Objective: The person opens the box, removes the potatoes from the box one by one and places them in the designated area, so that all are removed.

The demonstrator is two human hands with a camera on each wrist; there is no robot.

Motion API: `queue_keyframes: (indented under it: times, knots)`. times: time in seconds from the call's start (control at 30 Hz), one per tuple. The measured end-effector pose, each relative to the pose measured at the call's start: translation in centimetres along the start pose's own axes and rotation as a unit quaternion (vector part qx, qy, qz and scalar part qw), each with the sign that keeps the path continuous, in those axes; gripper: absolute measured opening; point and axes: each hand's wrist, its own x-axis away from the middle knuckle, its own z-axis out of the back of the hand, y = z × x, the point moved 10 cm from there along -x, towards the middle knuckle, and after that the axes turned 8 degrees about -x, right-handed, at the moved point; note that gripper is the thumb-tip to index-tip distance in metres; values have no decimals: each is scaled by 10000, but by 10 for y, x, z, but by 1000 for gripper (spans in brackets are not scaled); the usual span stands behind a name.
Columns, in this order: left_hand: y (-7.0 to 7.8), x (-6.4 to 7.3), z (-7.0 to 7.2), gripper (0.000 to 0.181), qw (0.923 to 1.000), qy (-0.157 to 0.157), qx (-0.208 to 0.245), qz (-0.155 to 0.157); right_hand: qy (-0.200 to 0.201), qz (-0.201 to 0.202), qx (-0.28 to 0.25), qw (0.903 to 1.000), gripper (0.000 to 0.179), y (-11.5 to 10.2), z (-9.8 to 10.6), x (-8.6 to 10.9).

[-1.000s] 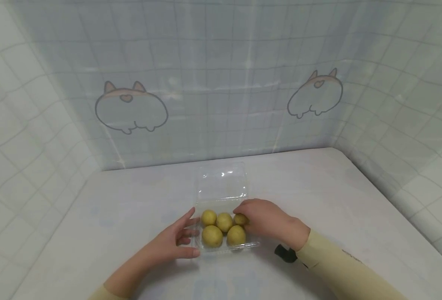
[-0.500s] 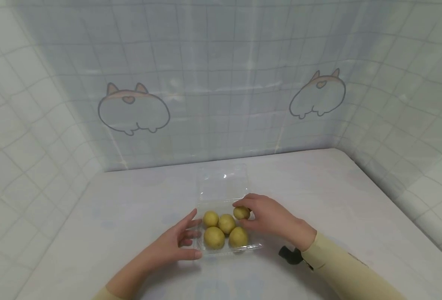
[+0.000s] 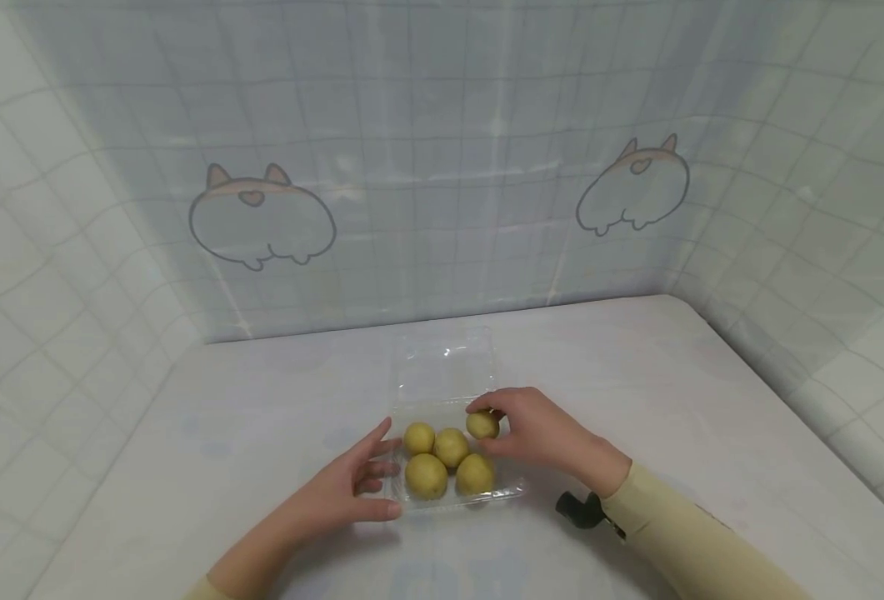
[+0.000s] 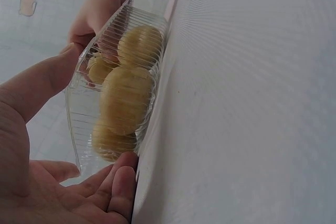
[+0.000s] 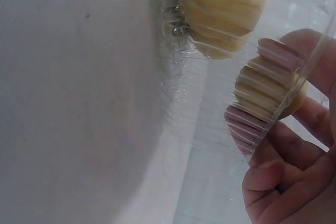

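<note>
While the right hand (image 3: 535,429) pinches one small potato (image 3: 482,424), the left hand (image 3: 355,485), fingers loosely spread, rests against the clear plastic clamshell (image 3: 436,411) holding four more potatoes (image 3: 427,477).

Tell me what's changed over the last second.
Held in the right hand, the round yellow item at the far right of the clear container has risen slightly, shifting toward the lid in the head view. The left hand stays at the container's left side; the lid stays open, the other four items in place.

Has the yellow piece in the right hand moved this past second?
Yes: in the head view, the yellow piece has shifted away from the clear container's front edge.
</note>
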Motion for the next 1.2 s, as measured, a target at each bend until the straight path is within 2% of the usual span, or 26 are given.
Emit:
queue_keyframes:
  times: [0.37, 0.53, 0.77, 1.2]
  knots:
    - [-2, 0, 1, 107, 10000, 15, -44, 77, -16, -25, -428, 9991, 46, 1, 2, 0]
    - [-3, 1, 1, 107, 9999, 19, -17, 98, 116, -60, -537, 9985, 43, 2, 6, -1]
    - [1, 2, 1, 105, 9999, -33, -10, -116, 377, -87, -663, 9971, 47, 1, 13, 0]
    - [2, 4, 1, 105, 9999, -40, -37, -144, 586, -171, -633, 9961, 49, 7, 31, 3]
